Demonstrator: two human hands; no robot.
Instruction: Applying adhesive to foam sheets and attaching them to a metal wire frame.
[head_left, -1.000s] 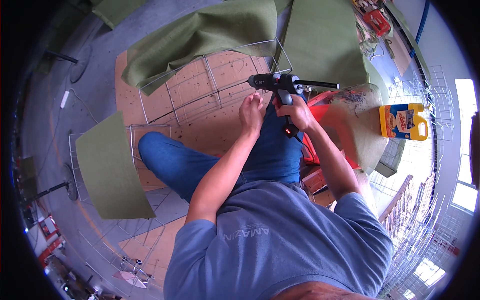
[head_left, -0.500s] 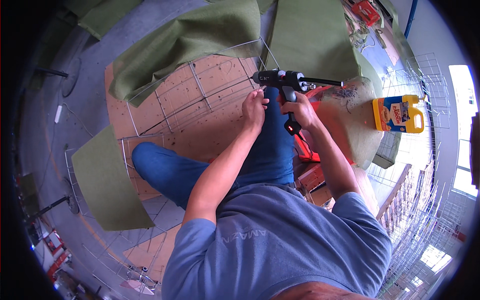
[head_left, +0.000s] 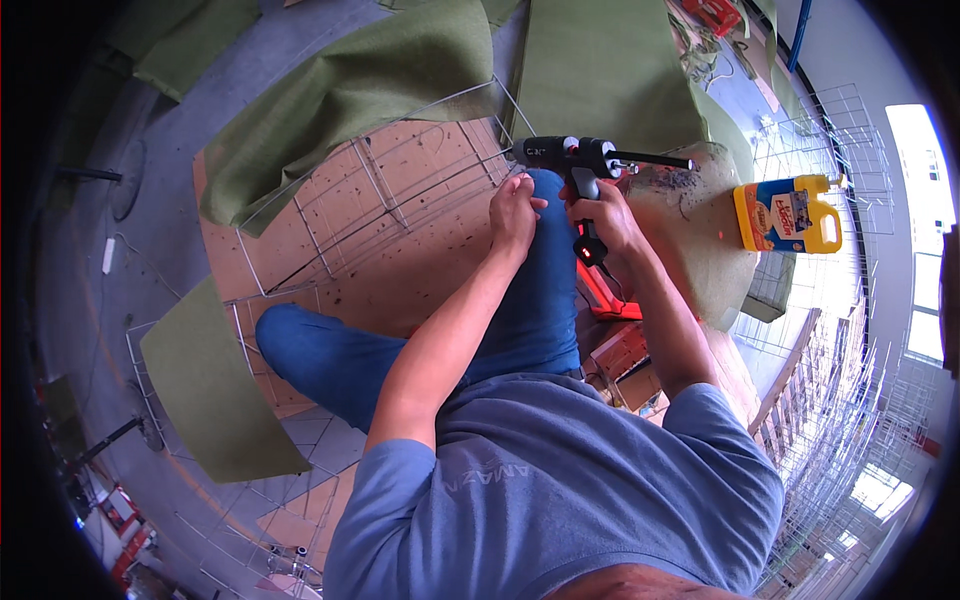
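My right hand (head_left: 608, 218) is wrapped round the handle of a black pistol-shaped power tool (head_left: 552, 152). The tool's nose points left, a straight black rod sticks out behind it, and a small red light glows at the handle's base. To the left, my left hand (head_left: 513, 214) is closed above my raised knee, thumb against curled fingers; whatever it pinches is too small to make out. Beyond the tool's nose lies a metal wire frame (head_left: 381, 186) over brown cardboard (head_left: 425, 275). A crumpled green fabric sheet (head_left: 350, 110) drapes along the frame's far side.
A yellow jug (head_left: 826, 228) with a blue label stands at the right on a green-covered mound (head_left: 715, 255). More green fabric (head_left: 600, 70) lies ahead, and another piece (head_left: 215, 385) at the left. Wire grids (head_left: 845, 420) are stacked at right. An orange-red object (head_left: 605, 295) sits below my right hand.
The whole view has shifted slightly. The power tool has turned a little in my right hand and dipped slightly toward me. My left hand stays closed, a little lower below the tool's nose.
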